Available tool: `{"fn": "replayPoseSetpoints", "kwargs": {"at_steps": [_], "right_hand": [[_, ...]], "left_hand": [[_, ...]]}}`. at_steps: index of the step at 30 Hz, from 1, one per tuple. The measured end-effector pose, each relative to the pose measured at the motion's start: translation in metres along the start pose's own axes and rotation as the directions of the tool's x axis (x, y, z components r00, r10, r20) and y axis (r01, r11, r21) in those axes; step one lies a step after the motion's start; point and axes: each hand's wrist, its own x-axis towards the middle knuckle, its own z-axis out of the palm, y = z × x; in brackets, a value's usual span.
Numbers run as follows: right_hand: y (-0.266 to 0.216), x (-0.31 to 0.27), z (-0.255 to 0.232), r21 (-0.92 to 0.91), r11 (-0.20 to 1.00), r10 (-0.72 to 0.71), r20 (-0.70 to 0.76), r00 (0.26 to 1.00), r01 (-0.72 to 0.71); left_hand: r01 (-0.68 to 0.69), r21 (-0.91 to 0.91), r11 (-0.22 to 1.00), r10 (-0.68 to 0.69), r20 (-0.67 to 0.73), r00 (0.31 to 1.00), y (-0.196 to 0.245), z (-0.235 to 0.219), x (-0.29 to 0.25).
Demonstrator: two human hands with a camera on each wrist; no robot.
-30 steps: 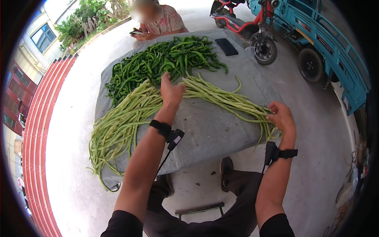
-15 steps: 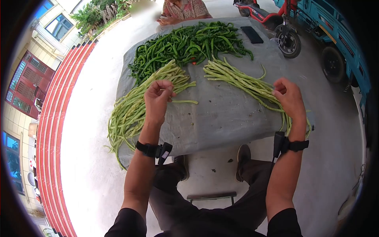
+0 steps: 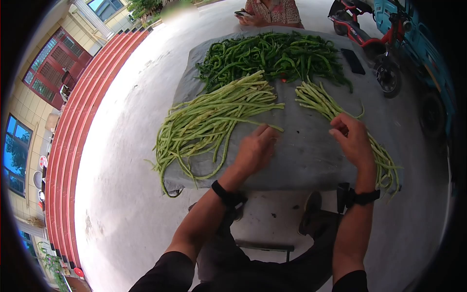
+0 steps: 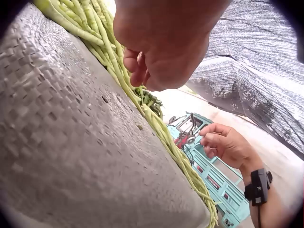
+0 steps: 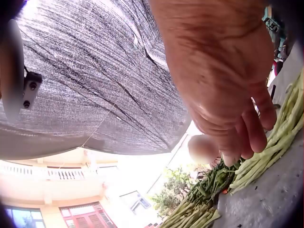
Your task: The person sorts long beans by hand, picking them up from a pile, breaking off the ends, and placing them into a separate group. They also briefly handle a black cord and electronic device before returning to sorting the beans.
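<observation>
Right hand hangs loose, empty, by long pale-green beans. Left hand nearby, can't tell if it's gripping.

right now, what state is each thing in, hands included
left hand: fingers bent, over the sheet; grip unclear
right hand: raised, fingers loosely bent, holding nothing
larger bean pile: whole, loosely spread
smaller bean bunch: whole, lying lengthwise, partly hidden by the right hand
green peppers: heaped, whole
phone on the sheet: lying flat, dark face up
gray sheet: spread out
red scooter: upright
</observation>
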Motion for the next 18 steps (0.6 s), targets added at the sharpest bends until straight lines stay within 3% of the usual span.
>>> {"fn": "replayPoseSetpoints", "kwargs": {"at_steps": [2, 5, 8, 18], "right_hand": [[-0.003, 0.003, 0.004, -0.020, 1.000, 0.002, 0.010, 1.000, -0.002], [-0.006, 0.005, 0.012, -0.041, 0.999, -0.006, 0.039, 0.999, 0.008], [-0.010, 0.008, 0.018, -0.044, 0.999, -0.003, 0.061, 0.998, 0.005], [-0.011, 0.001, 0.023, -0.042, 0.999, 0.021, 0.090, 0.996, -0.017]], "left_hand": [[0.028, 0.172, 0.985, -0.016, -0.071, 0.997, -0.004, -0.011, 0.003], [0.114, 0.260, 0.959, -0.069, -0.175, 0.982, -0.020, -0.017, 0.002], [0.156, 0.262, 0.952, -0.108, -0.189, 0.976, -0.029, -0.014, 0.000], [0.106, 0.315, 0.943, -0.055, -0.166, 0.985, -0.038, -0.007, 0.000]]}}
